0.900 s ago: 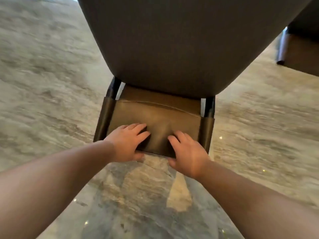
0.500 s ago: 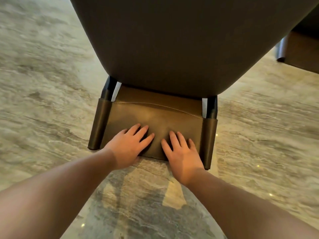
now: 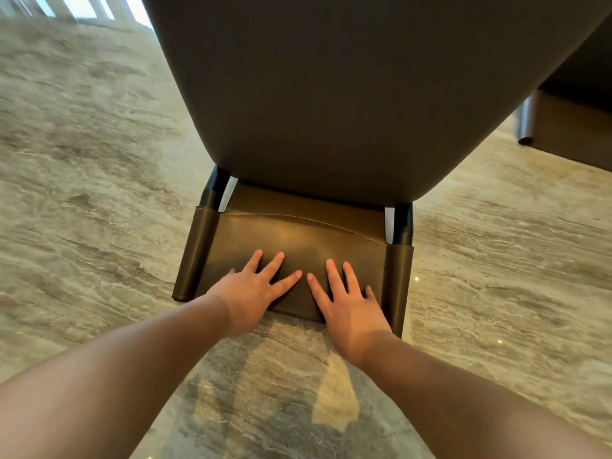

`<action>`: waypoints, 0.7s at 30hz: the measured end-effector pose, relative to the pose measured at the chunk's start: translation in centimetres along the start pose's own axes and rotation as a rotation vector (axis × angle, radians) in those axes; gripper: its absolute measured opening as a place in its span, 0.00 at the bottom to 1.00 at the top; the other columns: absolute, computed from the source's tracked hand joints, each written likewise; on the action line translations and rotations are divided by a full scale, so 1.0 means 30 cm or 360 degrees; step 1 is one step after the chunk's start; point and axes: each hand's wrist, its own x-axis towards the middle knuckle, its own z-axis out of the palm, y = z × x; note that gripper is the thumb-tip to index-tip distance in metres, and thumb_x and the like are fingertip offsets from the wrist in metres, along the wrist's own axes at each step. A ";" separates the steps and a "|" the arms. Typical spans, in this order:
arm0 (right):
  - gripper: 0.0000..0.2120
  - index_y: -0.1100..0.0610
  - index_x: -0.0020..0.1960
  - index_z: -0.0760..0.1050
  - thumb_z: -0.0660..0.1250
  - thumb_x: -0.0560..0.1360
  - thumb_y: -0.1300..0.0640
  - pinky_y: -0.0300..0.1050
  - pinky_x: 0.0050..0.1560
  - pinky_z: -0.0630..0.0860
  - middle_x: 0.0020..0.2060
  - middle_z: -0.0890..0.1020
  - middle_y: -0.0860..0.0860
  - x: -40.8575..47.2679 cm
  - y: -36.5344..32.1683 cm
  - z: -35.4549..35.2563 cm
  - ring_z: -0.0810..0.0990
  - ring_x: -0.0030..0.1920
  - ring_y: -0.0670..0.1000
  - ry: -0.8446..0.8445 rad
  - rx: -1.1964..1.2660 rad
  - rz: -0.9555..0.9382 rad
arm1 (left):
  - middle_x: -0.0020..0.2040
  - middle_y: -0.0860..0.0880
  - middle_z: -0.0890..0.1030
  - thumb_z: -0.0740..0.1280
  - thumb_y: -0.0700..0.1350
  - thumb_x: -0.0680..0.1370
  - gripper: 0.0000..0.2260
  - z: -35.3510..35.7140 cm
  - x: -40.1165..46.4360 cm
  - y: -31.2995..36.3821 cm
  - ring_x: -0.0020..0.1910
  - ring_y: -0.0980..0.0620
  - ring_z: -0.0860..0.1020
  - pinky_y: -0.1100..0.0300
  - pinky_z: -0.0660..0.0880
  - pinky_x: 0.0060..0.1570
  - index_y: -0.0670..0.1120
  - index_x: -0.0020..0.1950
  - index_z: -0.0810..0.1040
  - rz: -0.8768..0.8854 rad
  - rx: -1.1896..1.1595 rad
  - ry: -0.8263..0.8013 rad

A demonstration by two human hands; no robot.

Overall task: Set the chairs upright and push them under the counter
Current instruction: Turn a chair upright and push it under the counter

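Observation:
A chair with a brown leather backrest (image 3: 298, 236) on black posts stands upright right in front of me. Its seat is hidden beneath the broad grey counter (image 3: 331, 94) that overhangs it. My left hand (image 3: 251, 293) lies flat on the back face of the backrest near its top edge, fingers spread. My right hand (image 3: 347, 303) lies flat beside it in the same way, and the two index fingertips are almost touching. Neither hand grips anything.
A second brown chair (image 3: 569, 127) stands at the right, also partly under the counter. Polished marbled stone floor (image 3: 99, 193) spreads to the left and below my arms. Bright window panes (image 3: 76, 5) show at the top left.
My fingers were curled on the backrest's top edge; now both hands lie flat with fingers spread, closer together. The chair has slid further under the counter.

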 end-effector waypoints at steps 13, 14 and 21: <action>0.44 0.43 0.74 0.30 0.58 0.76 0.64 0.64 0.69 0.61 0.76 0.33 0.54 -0.210 0.142 -0.567 0.37 0.76 0.62 -0.0120 0.0101 -0.0075 | 0.80 0.53 0.38 0.57 0.31 0.75 0.46 -0.574 -0.288 -0.005 0.79 0.41 0.44 0.42 0.62 0.72 0.70 0.69 0.30 -0.0094 -0.0178 -0.0101; 0.44 0.43 0.75 0.30 0.58 0.76 0.65 0.64 0.68 0.63 0.77 0.34 0.54 -0.228 0.164 -0.643 0.38 0.76 0.62 -0.0137 0.0110 -0.0082 | 0.80 0.53 0.40 0.57 0.31 0.75 0.46 -0.649 -0.315 -0.012 0.79 0.41 0.45 0.43 0.62 0.72 0.70 0.70 0.31 -0.0092 -0.0198 -0.0092; 0.41 0.42 0.76 0.35 0.58 0.76 0.64 0.61 0.68 0.64 0.78 0.42 0.53 -0.336 0.391 -1.219 0.45 0.77 0.60 -0.0148 0.0211 -0.0206 | 0.81 0.53 0.49 0.53 0.33 0.73 0.43 -1.226 -0.468 -0.081 0.77 0.45 0.60 0.52 0.66 0.69 0.72 0.74 0.38 -0.0076 -0.0233 0.0058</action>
